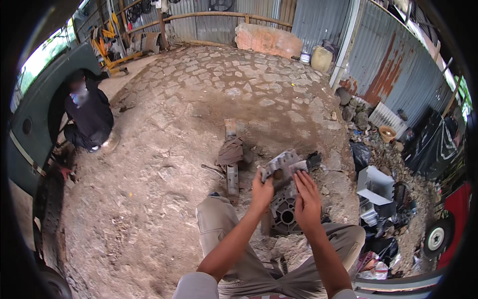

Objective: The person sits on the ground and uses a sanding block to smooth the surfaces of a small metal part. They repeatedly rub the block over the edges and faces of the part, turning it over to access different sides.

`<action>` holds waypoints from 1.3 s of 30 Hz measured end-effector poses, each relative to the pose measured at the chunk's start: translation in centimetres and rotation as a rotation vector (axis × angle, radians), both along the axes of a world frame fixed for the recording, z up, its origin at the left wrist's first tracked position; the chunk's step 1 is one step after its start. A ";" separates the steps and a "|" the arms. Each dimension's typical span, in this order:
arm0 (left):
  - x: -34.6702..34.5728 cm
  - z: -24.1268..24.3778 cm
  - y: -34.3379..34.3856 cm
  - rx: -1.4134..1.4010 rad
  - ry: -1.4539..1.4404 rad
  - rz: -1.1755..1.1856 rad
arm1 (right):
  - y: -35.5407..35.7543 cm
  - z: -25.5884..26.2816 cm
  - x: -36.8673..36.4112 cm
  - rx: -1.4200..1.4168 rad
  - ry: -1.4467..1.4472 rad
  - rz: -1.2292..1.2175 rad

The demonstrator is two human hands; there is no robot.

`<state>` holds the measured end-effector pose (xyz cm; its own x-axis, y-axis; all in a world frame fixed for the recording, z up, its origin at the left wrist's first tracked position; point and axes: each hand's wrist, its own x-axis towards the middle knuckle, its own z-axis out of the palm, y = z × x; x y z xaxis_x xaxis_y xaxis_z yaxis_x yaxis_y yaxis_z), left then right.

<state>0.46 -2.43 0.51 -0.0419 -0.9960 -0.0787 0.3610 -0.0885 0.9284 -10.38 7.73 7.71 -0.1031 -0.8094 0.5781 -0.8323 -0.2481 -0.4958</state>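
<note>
My left hand (263,191) grips the near left edge of a grey cast-metal part (281,161), which has holes and a scalloped edge. Against its right side, the fingers of my right hand (307,192) press a small flat pad (299,167), perhaps sandpaper. Below the part, between my knees, a round-faced metal housing (286,215) with a central hole rests on the ground, partly hidden by my right hand. A brown rag (230,151) lies over a long metal bar (232,179) to the left. Something dark (313,160) shows just beyond the pad.
Left, a person (89,116) sits low beside a dark green vehicle (35,108). A yellow hoist (106,52) stands behind them. Along the right lie a white box (375,185), black plastic bags (360,155) and rubble. The ground (145,187) is rough, with stone paving (224,71) farther off.
</note>
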 end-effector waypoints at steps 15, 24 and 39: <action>4.0 2.2 -0.2 -0.252 -0.148 0.078 | -6.4 2.7 4.1 0.037 0.378 0.176; 2.4 2.1 0.4 -0.214 -0.163 0.056 | -5.9 2.9 3.8 0.106 0.384 0.107; 0.9 1.7 0.8 -0.182 -0.182 0.001 | -5.4 2.6 1.9 0.223 0.194 0.117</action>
<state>1.41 -1.59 2.21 -0.0420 -0.9945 0.0955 0.1861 0.0862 0.9787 -8.46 2.38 10.30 0.0928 -0.9184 0.3846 -0.8891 -0.2503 -0.3832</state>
